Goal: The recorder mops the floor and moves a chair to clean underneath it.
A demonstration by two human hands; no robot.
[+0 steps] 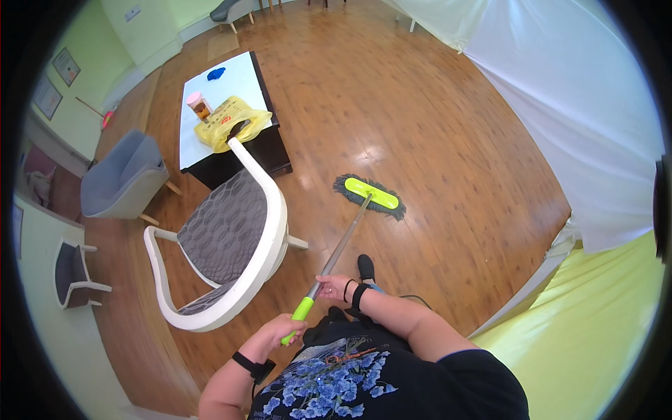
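Observation:
A dust mop with a lime-green plate and grey fringed head (371, 193) lies flat on the wood-look floor (451, 157) ahead of me. Its grey metal pole (344, 239) slopes back towards my body. My left hand (286, 329) is wrapped around the green grip (301, 310) at the pole's end. Higher up, my right hand (333, 287) holds the metal part of the pole just above that grip. Both wrists carry black bands. One black shoe (366, 268) shows beneath my right forearm.
Close on my left stands a white-framed armchair (275, 210) with a grey patterned seat. Behind it, a table (231, 84) bears a yellow plastic bag (231, 123), a pink-lidded jar (198, 106) and a blue cloth (216, 73). A grey-blue chair (126, 176) is farther left. White sheeting (572, 105) and yellow fabric (588, 310) hang at right.

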